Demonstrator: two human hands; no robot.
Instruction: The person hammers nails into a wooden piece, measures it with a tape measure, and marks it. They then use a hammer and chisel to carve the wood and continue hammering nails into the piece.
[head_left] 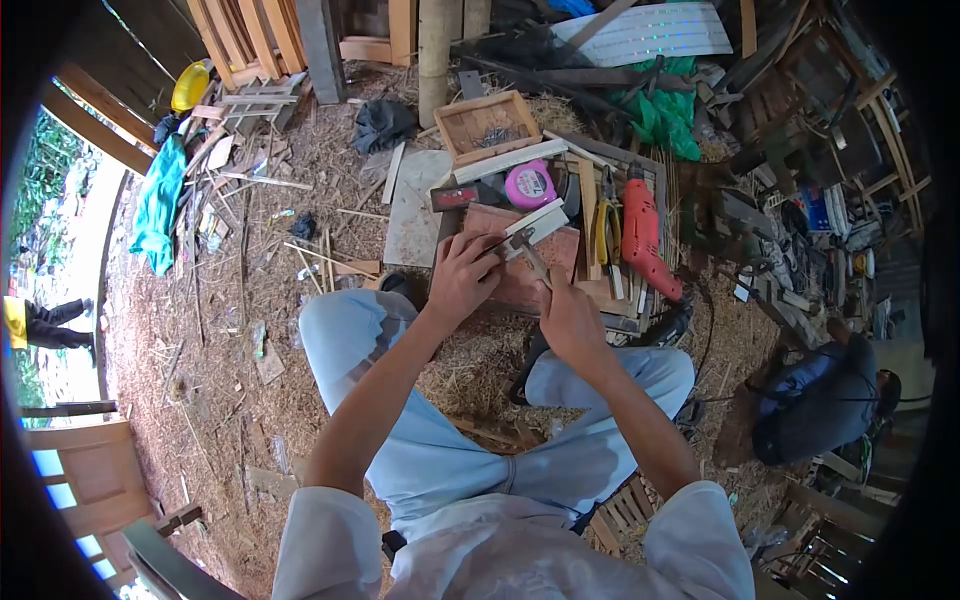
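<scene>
In the head view my right hand [572, 322] is closed around the handle of a small hammer [537, 263]. The hammer's head lies over a pale strip of wood [545, 222], near its left end. My left hand [465, 272] is beside that end, fingers curled and pressed together. A thin dark piece shows at its fingertips, too small to name. Under both hands is a reddish board [487, 220] on a low work surface. A pink tape measure [530, 184] sits just beyond the strip. Yellow-handled pliers [603, 232] and a red power drill [646, 235] lie to the right.
A wooden tray of nails [492, 130] stands behind the tools. A grey flat slab [417, 195] lies left of the work surface. Wood scraps and shavings cover the ground. Another person [825, 400] is at the right; yellow and dark clothing [40, 325] shows far left.
</scene>
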